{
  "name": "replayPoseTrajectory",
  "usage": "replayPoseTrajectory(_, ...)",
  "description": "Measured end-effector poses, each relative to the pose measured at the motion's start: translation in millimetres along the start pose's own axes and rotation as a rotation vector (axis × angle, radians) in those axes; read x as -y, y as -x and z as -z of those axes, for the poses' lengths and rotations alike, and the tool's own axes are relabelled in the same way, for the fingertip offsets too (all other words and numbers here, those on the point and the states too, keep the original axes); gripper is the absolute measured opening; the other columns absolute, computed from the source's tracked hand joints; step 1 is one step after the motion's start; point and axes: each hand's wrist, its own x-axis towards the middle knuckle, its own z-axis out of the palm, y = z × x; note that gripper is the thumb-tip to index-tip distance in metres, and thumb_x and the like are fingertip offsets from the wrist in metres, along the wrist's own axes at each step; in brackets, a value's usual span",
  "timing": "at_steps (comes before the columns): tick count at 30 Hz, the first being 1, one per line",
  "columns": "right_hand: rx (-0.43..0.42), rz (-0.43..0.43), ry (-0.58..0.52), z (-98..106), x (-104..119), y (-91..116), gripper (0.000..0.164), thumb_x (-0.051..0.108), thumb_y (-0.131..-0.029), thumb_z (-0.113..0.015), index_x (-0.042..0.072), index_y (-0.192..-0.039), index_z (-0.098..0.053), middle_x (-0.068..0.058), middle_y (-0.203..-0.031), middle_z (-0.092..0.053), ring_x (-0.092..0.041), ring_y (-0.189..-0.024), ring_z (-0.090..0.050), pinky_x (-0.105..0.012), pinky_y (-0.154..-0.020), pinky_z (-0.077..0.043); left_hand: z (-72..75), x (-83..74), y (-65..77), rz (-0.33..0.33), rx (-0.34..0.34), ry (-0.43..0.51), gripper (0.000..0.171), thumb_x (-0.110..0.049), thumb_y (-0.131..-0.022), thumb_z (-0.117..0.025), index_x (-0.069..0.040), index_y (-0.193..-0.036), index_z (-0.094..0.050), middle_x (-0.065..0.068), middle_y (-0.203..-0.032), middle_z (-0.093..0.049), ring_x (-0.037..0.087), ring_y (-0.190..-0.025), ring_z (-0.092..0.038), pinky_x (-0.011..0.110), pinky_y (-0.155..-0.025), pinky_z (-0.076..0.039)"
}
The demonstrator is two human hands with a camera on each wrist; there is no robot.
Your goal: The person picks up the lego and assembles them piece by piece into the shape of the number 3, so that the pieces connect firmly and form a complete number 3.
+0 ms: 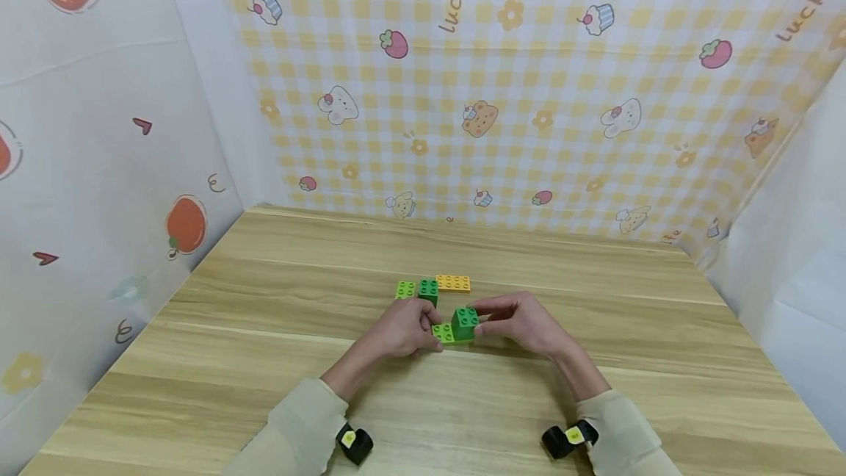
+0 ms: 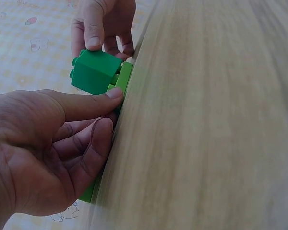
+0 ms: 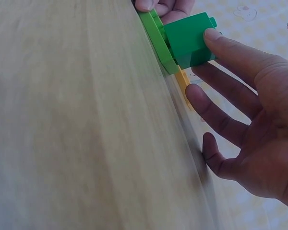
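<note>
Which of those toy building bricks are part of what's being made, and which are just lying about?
Seem part of the job:
green four-stud brick, pinched by the right fingers
lime-green plate beneath it, held by the left fingers

Seem just lying about:
dark green brick
yellow-orange eight-stud plate
lime-green studded piece, partly hidden

I am wearing a long beige left sleeve and a matching right sleeve, both ending in loose cuffs. Each is carrying a chunky black device showing a small yellow label.
</note>
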Motion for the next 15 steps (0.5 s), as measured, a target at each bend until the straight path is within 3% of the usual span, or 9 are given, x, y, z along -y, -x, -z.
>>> replayPoseTrajectory(15, 0.003, 0.0, 0.022, 0.1, 1.5, -0.1, 0.041, 0.024, -0.092, -0.084, 0.011, -0.129, -0.076, -0.011, -0.121, -0.077, -0.02, -0.102, -0.073, -0.028, -0.083, -0.059, 0.0, -2.5, 0.3, 0.009, -0.001, -0.005, 0.035, 0.0, -0.08, -0.09, 0.002, -0.109, -0.072, 0.004, -0.077, -0.064, 0.012, -0.05, -0.054, 0.024, -0.049, -0.05)
